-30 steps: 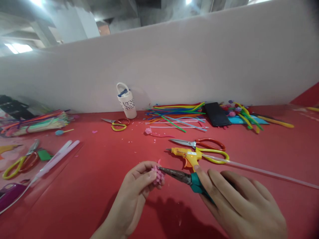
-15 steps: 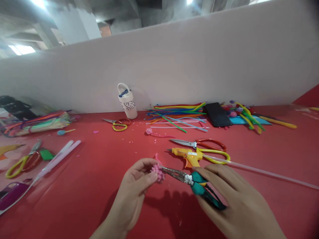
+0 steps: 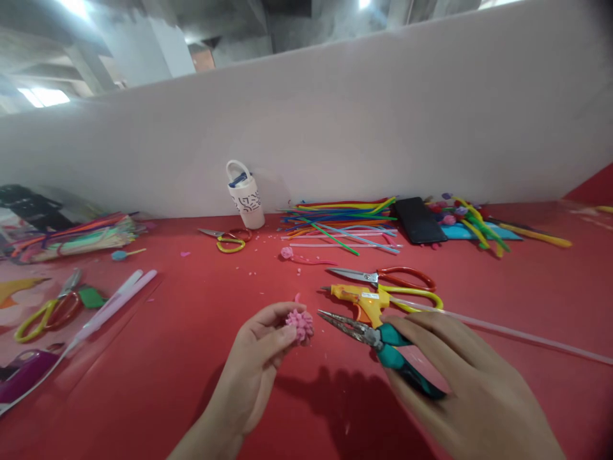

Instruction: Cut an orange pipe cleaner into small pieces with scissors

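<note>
1. Head view, and there's the change: half a second ago the pliers [image 3: 368, 333] had their nose pushed into the pompom [image 3: 299, 324]. Now the tip sits clear of it, just to its right, with red table [image 3: 191, 332] showing between them.
2. What that means: the tool is off the piece, so the pompom is carried by the left hand [image 3: 261, 358] alone.
3. Left hand: thumb and fingertips are pinched narrow round the pompom's left side. They hold it up just above the table, near the middle of the scene.
4. Right hand [image 3: 472, 396]: its fingers curl over the teal handles and hold the pliers low, nose pointing left and a little away. The jaws look slightly parted, and the handles have spread too.
5. The pompom itself: small, pink and fuzzy, a tight cluster of little loops or tufts. A thin pink tail pokes up behind it. Its far right side faces the pliers, uncovered.
6. Just beyond the pliers lies a yellow glue gun [image 3: 364, 300], with a clear stick [image 3: 527, 335] trailing away to the right.
7. Behind the gun lie orange-and-yellow scissors [image 3: 397, 281]. Farther back against the white wall are a heap of coloured stems [image 3: 340, 220], a black phone [image 3: 417, 220] and a white cup [image 3: 245, 203].
</note>
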Available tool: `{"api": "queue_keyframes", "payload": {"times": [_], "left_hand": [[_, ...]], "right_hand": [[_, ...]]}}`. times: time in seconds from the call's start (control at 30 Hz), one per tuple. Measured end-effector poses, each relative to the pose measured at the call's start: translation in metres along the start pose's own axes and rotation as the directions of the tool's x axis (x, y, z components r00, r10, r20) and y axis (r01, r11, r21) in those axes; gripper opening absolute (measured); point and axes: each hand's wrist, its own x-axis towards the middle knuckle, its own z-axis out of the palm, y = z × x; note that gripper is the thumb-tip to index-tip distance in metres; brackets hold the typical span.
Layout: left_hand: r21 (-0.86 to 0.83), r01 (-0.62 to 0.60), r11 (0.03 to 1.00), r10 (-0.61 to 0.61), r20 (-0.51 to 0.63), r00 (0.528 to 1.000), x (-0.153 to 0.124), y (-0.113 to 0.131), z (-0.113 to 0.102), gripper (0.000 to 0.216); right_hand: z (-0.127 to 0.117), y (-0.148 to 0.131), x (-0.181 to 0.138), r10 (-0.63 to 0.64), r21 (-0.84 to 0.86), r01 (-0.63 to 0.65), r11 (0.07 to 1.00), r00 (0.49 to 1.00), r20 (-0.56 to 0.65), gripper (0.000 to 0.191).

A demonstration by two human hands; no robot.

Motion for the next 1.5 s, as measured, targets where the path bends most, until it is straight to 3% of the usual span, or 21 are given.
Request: {"api": "queue_keyframes", "payload": {"times": [0.1, 0.2, 0.27, 0.33, 0.37, 0.43, 0.53, 0.7, 0.8, 0.97, 1.23, 1.37, 1.5], "left_hand": [[-0.007, -0.020, 1.000, 0.020, 0.024, 1.000, 0.000, 0.001, 0.000, 0.021], [-0.004, -0.054, 0.999, 0.054, 0.037, 0.998, -0.002, 0.003, 0.001, 0.019], [0.000, -0.070, 0.998, 0.070, 0.029, 0.997, -0.002, 0.004, 0.001, 0.020], [-0.006, -0.078, 0.997, 0.078, 0.021, 0.997, -0.002, 0.004, 0.001, 0.022], [-0.011, -0.081, 0.997, 0.081, 0.016, 0.997, -0.002, 0.004, 0.001, 0.023], [-0.023, -0.085, 0.996, 0.086, 0.010, 0.996, -0.001, 0.003, 0.001, 0.023], [-0.023, -0.094, 0.995, 0.094, -0.009, 0.996, 0.000, 0.001, 0.000, 0.019], [0.038, -0.119, 0.992, 0.121, -0.073, 0.990, 0.001, -0.001, -0.002, 0.018], [0.036, -0.104, 0.994, 0.106, -0.061, 0.992, 0.002, 0.000, -0.001, 0.016], [0.006, -0.089, 0.996, 0.090, -0.018, 0.996, 0.001, 0.002, 0.000, 0.015], [0.003, -0.077, 0.997, 0.077, -0.017, 0.997, -0.001, 0.001, 0.000, 0.019], [0.056, -0.110, 0.992, 0.112, -0.042, 0.993, -0.001, 0.001, 0.001, 0.019], [0.166, -0.195, 0.967, 0.206, -0.047, 0.977, 0.000, 0.000, -0.001, 0.018]], "right_hand": [[0.001, 0.000, 0.001, -0.011, 0.047, 0.011, 0.999, 1.000, -0.014, 0.027], [-0.001, -0.002, 0.005, 0.135, 0.270, -0.159, 0.950, 0.985, 0.104, 0.023], [-0.002, -0.003, 0.006, 0.257, 0.458, -0.372, 0.808, 0.921, 0.294, 0.020], [-0.002, -0.003, 0.007, 0.287, 0.570, -0.533, 0.626, 0.836, 0.467, 0.022], [-0.001, -0.002, 0.006, 0.279, 0.597, -0.572, 0.563, 0.811, 0.514, 0.024], [0.000, -0.001, 0.004, 0.245, 0.634, -0.577, 0.515, 0.808, 0.536, 0.026], [0.000, -0.002, 0.002, 0.214, 0.653, -0.527, 0.544, 0.840, 0.499, 0.025], [-0.007, -0.009, 0.006, 0.220, 0.562, -0.424, 0.710, 0.892, 0.394, 0.019], [-0.007, -0.011, 0.006, 0.225, 0.587, -0.431, 0.686, 0.892, 0.392, 0.015], [-0.003, -0.010, 0.004, 0.245, 0.559, -0.515, 0.649, 0.838, 0.487, 0.014], [-0.007, -0.010, 0.012, 0.181, 0.545, -0.411, 0.731, 0.886, 0.426, 0.022], [-0.007, -0.012, 0.011, 0.110, 0.507, -0.283, 0.814, 0.932, 0.344, 0.019], [-0.005, -0.012, 0.008, 0.012, 0.314, -0.066, 0.947, 0.985, 0.172, 0.018]]}}
